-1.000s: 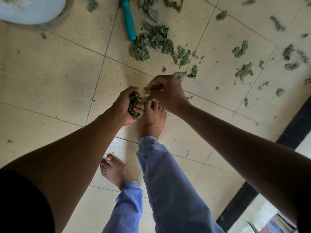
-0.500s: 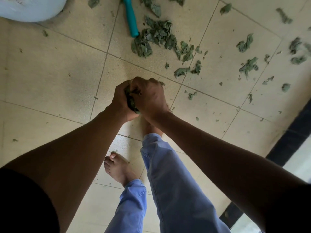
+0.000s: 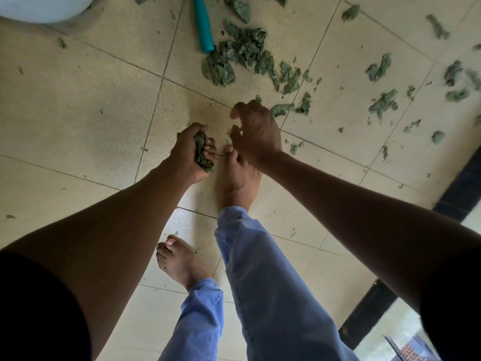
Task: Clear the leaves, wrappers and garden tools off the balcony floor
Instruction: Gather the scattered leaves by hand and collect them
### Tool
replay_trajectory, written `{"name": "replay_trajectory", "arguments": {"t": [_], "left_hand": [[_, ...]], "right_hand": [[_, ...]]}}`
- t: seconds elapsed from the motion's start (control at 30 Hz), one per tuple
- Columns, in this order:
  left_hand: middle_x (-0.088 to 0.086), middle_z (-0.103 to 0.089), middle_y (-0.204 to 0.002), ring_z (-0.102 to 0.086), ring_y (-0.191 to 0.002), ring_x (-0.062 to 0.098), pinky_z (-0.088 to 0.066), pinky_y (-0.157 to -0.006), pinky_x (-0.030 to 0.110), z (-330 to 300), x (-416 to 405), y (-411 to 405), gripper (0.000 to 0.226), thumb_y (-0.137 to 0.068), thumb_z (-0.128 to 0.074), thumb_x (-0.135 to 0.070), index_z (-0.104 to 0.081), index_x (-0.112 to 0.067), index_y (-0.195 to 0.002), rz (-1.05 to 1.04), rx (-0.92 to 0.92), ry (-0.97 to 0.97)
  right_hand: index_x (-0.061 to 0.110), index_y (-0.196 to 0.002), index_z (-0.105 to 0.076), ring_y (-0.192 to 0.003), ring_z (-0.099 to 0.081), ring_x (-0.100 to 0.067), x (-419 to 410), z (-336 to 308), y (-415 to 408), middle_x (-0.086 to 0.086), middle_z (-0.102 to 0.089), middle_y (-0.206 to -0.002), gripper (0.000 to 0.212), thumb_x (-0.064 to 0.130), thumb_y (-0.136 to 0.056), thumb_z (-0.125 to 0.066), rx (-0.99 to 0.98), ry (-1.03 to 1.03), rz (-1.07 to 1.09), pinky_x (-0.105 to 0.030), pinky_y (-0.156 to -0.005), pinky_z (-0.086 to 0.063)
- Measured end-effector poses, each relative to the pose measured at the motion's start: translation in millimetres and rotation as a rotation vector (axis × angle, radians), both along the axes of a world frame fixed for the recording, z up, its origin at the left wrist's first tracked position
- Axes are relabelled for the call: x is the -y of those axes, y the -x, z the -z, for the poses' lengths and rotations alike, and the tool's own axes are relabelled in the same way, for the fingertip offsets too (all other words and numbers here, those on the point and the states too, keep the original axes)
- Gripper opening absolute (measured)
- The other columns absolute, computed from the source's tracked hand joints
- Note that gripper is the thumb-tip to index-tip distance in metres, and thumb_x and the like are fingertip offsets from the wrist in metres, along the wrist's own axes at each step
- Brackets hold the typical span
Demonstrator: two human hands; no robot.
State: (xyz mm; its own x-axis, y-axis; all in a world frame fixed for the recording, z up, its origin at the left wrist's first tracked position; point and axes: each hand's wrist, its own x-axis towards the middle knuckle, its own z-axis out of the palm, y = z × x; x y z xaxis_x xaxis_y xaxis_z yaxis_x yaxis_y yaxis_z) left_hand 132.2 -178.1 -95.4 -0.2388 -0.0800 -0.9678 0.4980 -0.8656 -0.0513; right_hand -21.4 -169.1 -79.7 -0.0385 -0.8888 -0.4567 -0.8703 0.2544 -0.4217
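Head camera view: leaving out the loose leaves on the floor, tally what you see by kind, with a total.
Hands: 2, left hand and right hand
Wad of leaves gripped in the left hand: 1
Teal tool handle: 1
Bare feet: 2
White round object: 1
Total: 7

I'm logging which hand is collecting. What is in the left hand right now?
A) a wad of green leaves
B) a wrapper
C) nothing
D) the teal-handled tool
A: the left hand has its fingers curled round a wad of green leaves, while the teal-handled tool lies on the floor.
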Motion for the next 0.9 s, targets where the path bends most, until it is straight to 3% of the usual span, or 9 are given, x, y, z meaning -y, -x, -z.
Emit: {"name": "replay_trajectory", "arguments": {"t": [0.13, 0.2, 0.27, 0.37, 0.5, 0.6, 0.73, 0.9], "left_hand": [[-0.008, -0.039, -0.059, -0.035, -0.043, 0.004, -0.025, -0.039, 0.013, 6.1, -2.5, -14.0, 0.035, -0.100, -0.051, -0.025, -0.040, -0.024, -0.066, 0.030, -0.009, -0.025], [-0.008, -0.041, -0.057, -0.037, -0.041, 0.004, -0.026, -0.038, 0.013, 6.9, -4.7, -20.8, 0.039, -0.099, -0.052, -0.025, -0.043, -0.023, -0.061, 0.031, -0.023, -0.050], [-0.007, -0.042, -0.056, -0.038, -0.041, 0.005, -0.027, -0.037, 0.013, 7.0, -5.6, -27.6, 0.041, -0.098, -0.054, -0.025, -0.045, -0.022, -0.058, 0.041, -0.026, -0.063], [-0.007, -0.043, -0.056, -0.039, -0.041, 0.005, -0.027, -0.037, 0.013, 8.3, -8.4, -33.5, 0.037, -0.098, -0.055, -0.026, -0.044, -0.023, -0.063, 0.050, -0.032, -0.073], [-0.006, -0.043, -0.057, -0.040, -0.041, 0.006, -0.028, -0.037, 0.014, 11.9, -6.9, -39.1, 0.036, -0.098, -0.056, -0.026, -0.043, -0.024, -0.064, 0.064, -0.043, -0.072], [-0.006, -0.043, -0.058, -0.039, -0.042, 0.006, -0.028, -0.038, 0.015, 12.1, -3.5, -38.4, 0.035, -0.097, -0.055, -0.025, -0.042, -0.024, -0.065, 0.069, -0.059, -0.058], [-0.006, -0.043, -0.057, -0.039, -0.042, 0.006, -0.028, -0.037, 0.015, 9.4, -1.8, -33.8, 0.033, -0.097, -0.055, -0.025, -0.041, -0.024, -0.068, 0.093, -0.078, -0.024], [-0.005, -0.043, -0.058, -0.039, -0.044, 0.007, -0.028, -0.037, 0.016, 6.8, -6.5, -22.1, 0.024, -0.098, -0.055, -0.026, -0.045, -0.026, -0.077, 0.195, -0.053, 0.021]], "right_hand": [[0.019, -0.130, -0.049, -0.108, -0.056, -0.032, 0.7, 32.2, 8.5, -0.012, -0.048, -0.129, 0.056, 0.042, -0.087, -0.076, -0.146, -0.219, -0.067, -0.034, -0.067, -0.043], [0.019, -0.133, -0.048, -0.108, -0.056, -0.034, -0.9, 41.4, -2.2, -0.013, -0.046, -0.129, 0.056, 0.034, -0.087, -0.077, -0.143, -0.215, -0.093, -0.036, -0.068, -0.045], [0.017, -0.131, -0.052, -0.103, -0.059, -0.035, -3.2, 46.9, -13.0, -0.013, -0.047, -0.124, 0.043, 0.011, -0.092, -0.068, -0.150, -0.157, -0.098, -0.035, -0.066, -0.044], [0.012, -0.118, -0.058, -0.096, -0.060, -0.033, -7.4, 48.6, -18.0, -0.013, -0.050, -0.115, 0.034, -0.008, -0.090, -0.055, -0.145, -0.104, -0.114, -0.032, -0.065, -0.041], [0.006, -0.101, -0.062, -0.090, -0.062, -0.033, -9.4, 50.9, -15.6, -0.016, -0.057, -0.107, 0.027, -0.014, -0.084, -0.053, -0.136, -0.075, -0.146, -0.030, -0.062, -0.039], [0.006, -0.100, -0.064, -0.090, -0.063, -0.035, -6.3, 52.7, -7.9, -0.017, -0.061, -0.104, 0.023, -0.008, -0.085, -0.054, -0.123, -0.084, -0.115, -0.033, -0.063, -0.045], [0.016, -0.099, -0.064, -0.083, -0.062, -0.030, -5.9, 49.9, 19.3, -0.008, -0.065, -0.093, 0.027, 0.001, -0.080, -0.051, -0.214, -0.055, 0.104, -0.031, -0.060, -0.037], [0.022, -0.120, -0.052, -0.086, -0.053, -0.025, -2.5, 44.4, 62.8, -0.002, -0.060, -0.095, 0.045, -0.003, -0.082, -0.049, -0.261, -0.018, 0.185, -0.034, -0.064, -0.043]]}}
